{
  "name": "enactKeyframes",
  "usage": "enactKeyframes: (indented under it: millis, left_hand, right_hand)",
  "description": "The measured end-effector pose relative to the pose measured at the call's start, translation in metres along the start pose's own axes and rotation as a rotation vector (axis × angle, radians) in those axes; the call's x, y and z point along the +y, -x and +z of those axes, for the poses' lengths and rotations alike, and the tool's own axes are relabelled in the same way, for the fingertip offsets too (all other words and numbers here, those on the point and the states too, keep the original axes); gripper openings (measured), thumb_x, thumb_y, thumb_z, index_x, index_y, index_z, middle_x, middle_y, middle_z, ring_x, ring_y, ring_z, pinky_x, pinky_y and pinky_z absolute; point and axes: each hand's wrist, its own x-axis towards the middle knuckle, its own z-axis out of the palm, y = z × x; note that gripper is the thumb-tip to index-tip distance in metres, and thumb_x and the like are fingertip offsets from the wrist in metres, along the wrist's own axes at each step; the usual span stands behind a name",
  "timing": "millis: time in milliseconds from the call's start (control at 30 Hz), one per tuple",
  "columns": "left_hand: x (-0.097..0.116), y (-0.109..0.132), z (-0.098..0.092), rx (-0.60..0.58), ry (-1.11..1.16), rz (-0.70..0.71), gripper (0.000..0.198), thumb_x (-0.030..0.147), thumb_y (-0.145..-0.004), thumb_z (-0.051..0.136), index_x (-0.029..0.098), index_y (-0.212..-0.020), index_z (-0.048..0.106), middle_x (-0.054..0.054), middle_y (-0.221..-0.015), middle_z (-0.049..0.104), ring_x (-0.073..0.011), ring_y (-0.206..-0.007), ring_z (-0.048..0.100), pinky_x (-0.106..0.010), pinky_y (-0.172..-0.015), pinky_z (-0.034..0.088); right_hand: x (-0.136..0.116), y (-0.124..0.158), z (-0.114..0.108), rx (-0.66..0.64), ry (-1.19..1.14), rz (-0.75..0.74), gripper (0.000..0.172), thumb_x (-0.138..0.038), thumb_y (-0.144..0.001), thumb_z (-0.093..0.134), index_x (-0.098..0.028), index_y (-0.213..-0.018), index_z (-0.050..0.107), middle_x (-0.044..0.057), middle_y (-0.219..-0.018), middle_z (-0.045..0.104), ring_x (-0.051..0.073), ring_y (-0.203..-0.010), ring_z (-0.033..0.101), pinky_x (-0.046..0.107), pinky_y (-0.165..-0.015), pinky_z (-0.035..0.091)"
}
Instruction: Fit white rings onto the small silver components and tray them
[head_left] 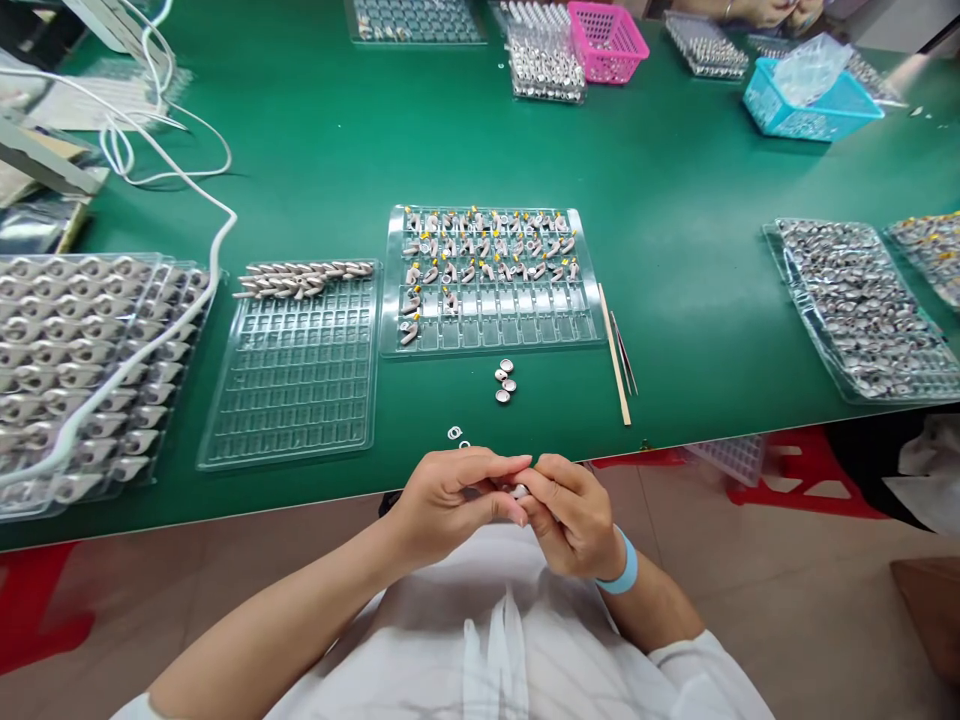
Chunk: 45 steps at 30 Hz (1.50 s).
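My left hand and my right hand meet in front of my chest, just off the table's near edge. Between their fingertips is a small grey-white part, mostly covered by the fingers, so its kind is hidden. Both hands are closed on it. A light blue band circles my right wrist. Just beyond my left hand lie small white rings. Several small round metal caps sit behind them. Farther back, a clear tray holds rows of small curved grey parts with yellow tips.
A wooden stick and tweezers lie right of the middle tray. Another clear tray holds curved grey pieces. A white cable crosses filled trays at left. Pink and blue baskets stand at the back, near another person's hands.
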Motion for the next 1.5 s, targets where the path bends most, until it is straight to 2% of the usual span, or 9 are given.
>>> enactKeyframes:
  millis: [467, 700, 867, 933, 1000, 1133, 1167, 1300, 1500]
  left_hand:
    - [-0.006, 0.0, -0.001, -0.003, -0.077, -0.014, 0.025, 0.029, -0.077, 0.076, 0.024, -0.101, 0.078, -0.005, -0.063, 0.073, -0.0166, -0.057, 0.062, -0.027, -0.06, 0.048]
    - [-0.009, -0.006, -0.001, 0.068, -0.052, -0.088, 0.03, 0.028, -0.073, 0.079, 0.022, -0.102, 0.078, -0.007, -0.078, 0.076, -0.0182, -0.068, 0.066, -0.026, -0.065, 0.053]
    - [-0.004, -0.005, -0.012, 0.044, -0.086, -0.124, 0.046, 0.026, -0.072, 0.079, 0.021, -0.117, 0.071, -0.004, -0.083, 0.075, -0.0176, -0.074, 0.068, -0.026, -0.073, 0.055]
    - [0.0, -0.005, -0.028, 0.082, -0.144, -0.104, 0.044, 0.025, -0.078, 0.074, 0.022, -0.121, 0.068, -0.004, -0.084, 0.075, -0.0165, -0.074, 0.069, -0.027, -0.076, 0.055]
    - [0.005, -0.007, -0.053, 0.213, -0.203, -0.093, 0.036, 0.025, -0.083, 0.068, 0.02, -0.118, 0.069, -0.006, -0.087, 0.076, -0.0173, -0.078, 0.07, -0.029, -0.08, 0.054]
    - [0.01, -0.019, -0.129, 0.668, -0.209, -0.102, 0.025, 0.029, -0.077, 0.073, 0.018, -0.099, 0.073, -0.006, -0.087, 0.075, -0.0182, -0.081, 0.068, -0.029, -0.08, 0.053]
    - [0.01, -0.025, -0.148, 0.719, -0.192, -0.097, 0.025, 0.03, -0.075, 0.074, 0.017, -0.097, 0.073, -0.005, -0.085, 0.073, -0.0174, -0.079, 0.066, -0.028, -0.079, 0.053]
    - [-0.002, -0.048, -0.201, 0.747, -0.102, -0.105, 0.034, 0.03, -0.07, 0.078, 0.011, -0.097, 0.068, -0.003, -0.07, 0.067, -0.0168, -0.069, 0.065, -0.031, -0.073, 0.056]
    - [-0.029, -0.072, -0.219, 0.792, -0.066, -0.196, 0.034, 0.016, -0.07, 0.079, 0.007, -0.096, 0.059, -0.002, -0.07, 0.066, -0.0157, -0.066, 0.066, -0.031, -0.07, 0.057]
  right_hand:
    - [0.003, 0.006, 0.005, 0.009, -0.011, -0.019, 0.04, -0.01, -0.089, 0.048, -0.016, -0.129, 0.054, 0.009, -0.084, 0.06, 0.018, -0.07, 0.056, 0.03, -0.059, 0.051]
    - [0.006, 0.001, 0.006, -0.023, -0.055, 0.148, 0.031, -0.014, -0.093, 0.046, -0.019, -0.121, 0.059, 0.006, -0.083, 0.06, 0.017, -0.069, 0.058, 0.029, -0.06, 0.052]
    - [0.007, -0.015, 0.007, -0.143, -0.154, 0.195, 0.04, -0.014, -0.094, 0.041, -0.022, -0.13, 0.054, 0.01, -0.087, 0.063, 0.022, -0.072, 0.064, 0.032, -0.058, 0.057]
    - [0.012, -0.019, 0.006, -0.161, -0.167, 0.166, 0.051, -0.015, -0.094, 0.039, -0.02, -0.145, 0.04, 0.012, -0.086, 0.063, 0.022, -0.066, 0.065, 0.031, -0.055, 0.058]
    - [0.019, -0.021, 0.004, -0.148, -0.135, 0.145, 0.056, -0.016, -0.093, 0.042, -0.018, -0.149, 0.035, 0.016, -0.094, 0.064, 0.023, -0.069, 0.068, 0.03, -0.058, 0.06]
    - [0.035, -0.019, 0.0, -0.107, -0.061, 0.05, 0.052, -0.02, -0.09, 0.047, -0.019, -0.142, 0.047, 0.02, -0.098, 0.062, 0.026, -0.075, 0.07, 0.029, -0.056, 0.061]
    - [0.038, -0.019, 0.0, -0.095, -0.047, 0.025, 0.05, -0.02, -0.09, 0.047, -0.021, -0.139, 0.05, 0.02, -0.096, 0.062, 0.027, -0.073, 0.07, 0.03, -0.052, 0.06]
    - [0.046, -0.022, 0.003, 0.017, -0.008, -0.003, 0.044, -0.019, -0.089, 0.048, -0.025, -0.132, 0.057, 0.016, -0.08, 0.064, 0.026, -0.058, 0.067, 0.031, -0.04, 0.055]
    - [0.051, -0.018, 0.007, 0.093, 0.008, 0.026, 0.04, -0.02, -0.09, 0.049, -0.026, -0.127, 0.061, 0.012, -0.072, 0.064, 0.024, -0.052, 0.065, 0.03, -0.038, 0.053]
